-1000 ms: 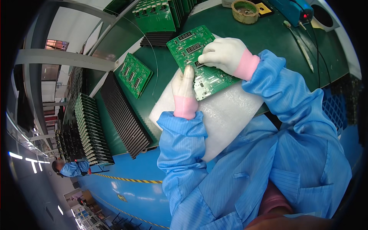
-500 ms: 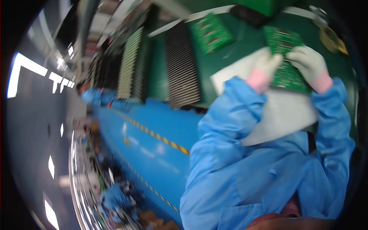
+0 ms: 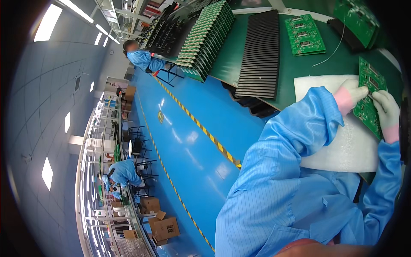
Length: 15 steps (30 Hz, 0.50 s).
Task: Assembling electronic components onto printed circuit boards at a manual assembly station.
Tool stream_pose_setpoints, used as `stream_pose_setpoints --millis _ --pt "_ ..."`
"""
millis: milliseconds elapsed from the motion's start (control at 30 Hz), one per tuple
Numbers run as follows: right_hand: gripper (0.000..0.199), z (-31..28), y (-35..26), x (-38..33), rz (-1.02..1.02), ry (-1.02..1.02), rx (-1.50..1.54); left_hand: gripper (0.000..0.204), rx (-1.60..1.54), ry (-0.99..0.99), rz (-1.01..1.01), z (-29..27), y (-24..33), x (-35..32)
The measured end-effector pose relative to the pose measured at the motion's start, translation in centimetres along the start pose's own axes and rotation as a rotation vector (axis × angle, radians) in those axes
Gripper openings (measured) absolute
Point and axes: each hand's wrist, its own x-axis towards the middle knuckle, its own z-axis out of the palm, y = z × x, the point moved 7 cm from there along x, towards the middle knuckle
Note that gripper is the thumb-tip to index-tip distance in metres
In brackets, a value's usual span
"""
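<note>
I've got both gloved hands on one green board (image 3: 369, 99), far right of view. L hand (image 3: 352, 95) is curled on its near-left edge, fingers closed against the board, thumb side hidden so can't tell how firm the pinch is. R hand (image 3: 386, 110) lies on top of the board's right part, fingers bent over it and pressing or gripping; edge of view cuts part of it off. Board sits tilted over a white foam pad (image 3: 342, 145) that's under both hands and wrists, on the green bench (image 3: 239, 51). Just beyond the L hand, across the pad's far edge, another green board (image 3: 305, 34) lies flat. Further left of the hands is a black slotted rack (image 3: 260, 53), then a long rack of upright boards (image 3: 205, 38). Well off to my left, past the blue floor (image 3: 188, 141) w/ yellow striped line, other workers in blue coats (image 3: 143, 60) sit at benches, cartons (image 3: 165, 227) near them.
</note>
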Motion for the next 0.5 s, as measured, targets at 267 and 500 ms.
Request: stream_pose_setpoints --millis 267,500 --pt "0.019 -0.1 0.4 -0.3 -0.001 -0.01 -0.011 0.022 0.073 0.033 -0.042 0.0 0.0 -0.1" --pt "0.02 -0.1 0.8 -0.4 -0.035 -0.012 -0.011 0.022 0.094 0.043 -0.072 -0.1 -0.4 0.3"
